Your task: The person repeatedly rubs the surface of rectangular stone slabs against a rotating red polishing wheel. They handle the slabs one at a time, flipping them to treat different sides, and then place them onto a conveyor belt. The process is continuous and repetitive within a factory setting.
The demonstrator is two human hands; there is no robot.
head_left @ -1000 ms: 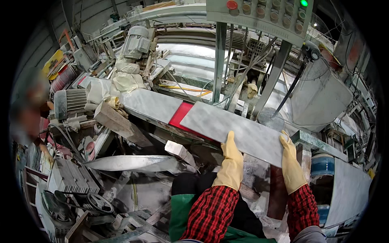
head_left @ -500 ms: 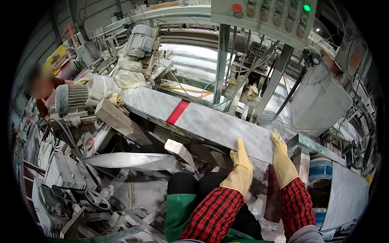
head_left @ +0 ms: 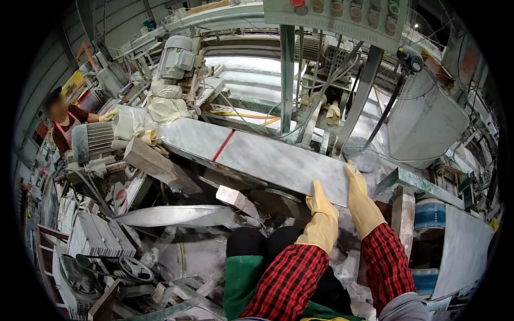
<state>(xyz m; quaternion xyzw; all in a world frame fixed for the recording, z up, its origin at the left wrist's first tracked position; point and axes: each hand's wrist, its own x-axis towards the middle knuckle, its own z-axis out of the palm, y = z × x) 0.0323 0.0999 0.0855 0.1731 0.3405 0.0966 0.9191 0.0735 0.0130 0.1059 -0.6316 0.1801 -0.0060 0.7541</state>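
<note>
A long grey-white marble slab (head_left: pixel 284 166) lies flat on a narrow bed, its right end toward me. My left hand (head_left: pixel 321 214), in a cream rubber glove, grips its near edge, the fingers partly hidden. At the slab's right end my right hand (head_left: pixel 364 198), gloved alike, holds the short edge, its fingertips by the far corner. Beyond a thin red gap (head_left: pixel 224 145), a second marble slab (head_left: pixel 193 136) lies in line with the first, its far end beside cloth-wrapped machine parts (head_left: pixel 167 109).
A co-worker (head_left: pixel 67 123) with a yellow glove stands far left by a motor (head_left: pixel 95 140). A button panel (head_left: pixel 332 18) hangs above on metal posts. Stone offcuts (head_left: pixel 238 200) and a curved metal sheet (head_left: pixel 171 215) lie near the bed. Blue rollers (head_left: pixel 428 216) stand at right.
Both my hands have shifted left with the near slab, and the red gap between the two slabs has shrunk to a thin strip. The view has also moved a little.
</note>
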